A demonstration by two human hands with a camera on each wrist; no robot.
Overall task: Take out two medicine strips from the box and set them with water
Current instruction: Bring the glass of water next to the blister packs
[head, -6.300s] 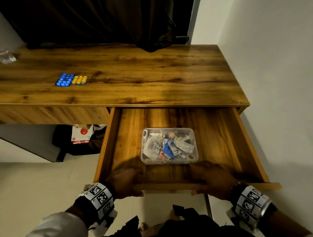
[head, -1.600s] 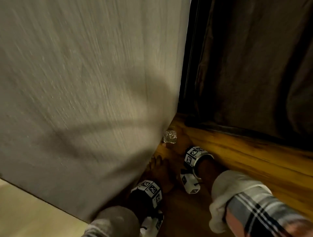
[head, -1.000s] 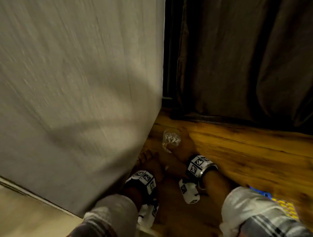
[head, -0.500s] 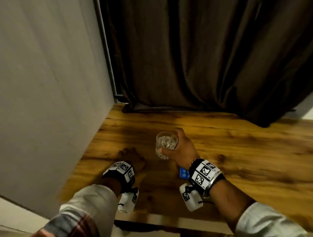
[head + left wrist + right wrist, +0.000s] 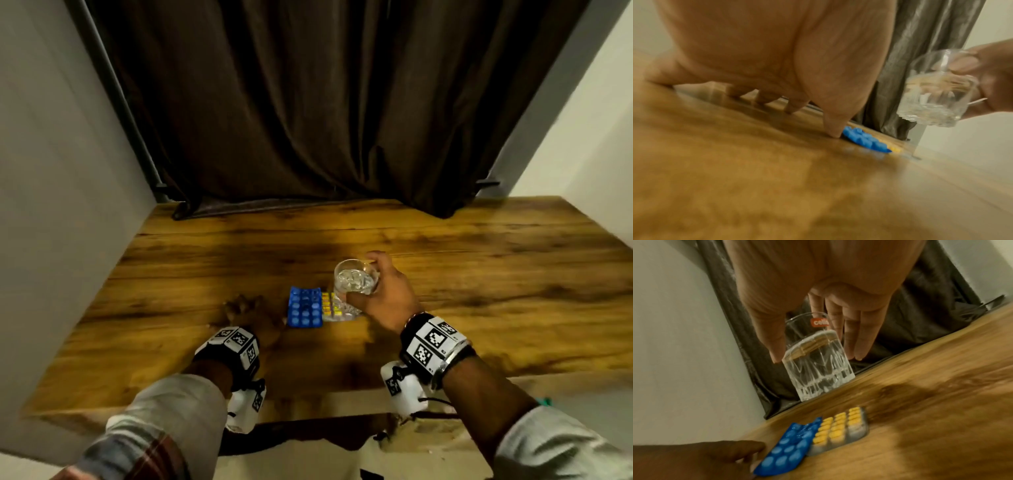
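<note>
A blue blister strip of pills [image 5: 304, 307] and a silver strip of yellow pills [image 5: 840, 429] lie side by side on the wooden counter [image 5: 479, 274]. Just right of them, the right hand [image 5: 387, 294] grips a clear cut-glass tumbler of water [image 5: 816, 363], lifted. Left of them, the left hand [image 5: 245, 308] rests fingertips down on the counter, holding nothing.

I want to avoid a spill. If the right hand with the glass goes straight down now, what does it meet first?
Probably the yellow medicine strip: from the head view the glass of water in the right hand overlaps it. The right wrist view suggests bare table beyond it, so depth is unclear.
</note>
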